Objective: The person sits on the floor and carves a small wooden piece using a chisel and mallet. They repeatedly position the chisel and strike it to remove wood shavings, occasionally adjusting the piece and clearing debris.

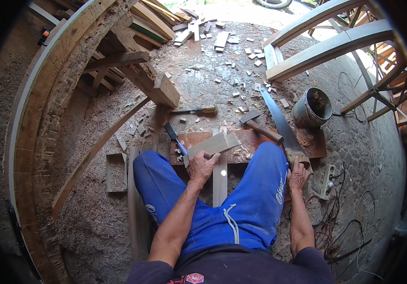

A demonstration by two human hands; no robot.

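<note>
My left hand point(203, 166) grips a flat pale wooden piece point(210, 144) above a narrow upright wood strip point(220, 184) between my knees. My right hand point(298, 175) grips the wooden handle of a hand saw point(275, 113), whose blade points away from me. A hammer point(266, 131) lies left of the saw on a reddish board point(319, 146) scattered with shavings. A tool with a black head and purple handle point(175, 138) is left of the held piece, and another wood-handled tool point(205, 110) lies beyond it.
A large curved timber frame point(33, 132) and stacked boards point(151, 19) fill the left. A metal bucket point(313, 108), wooden frames point(324, 47), a power strip point(327, 182) and tangled cords are on the right. Offcuts point(221, 41) and shavings litter the concrete floor.
</note>
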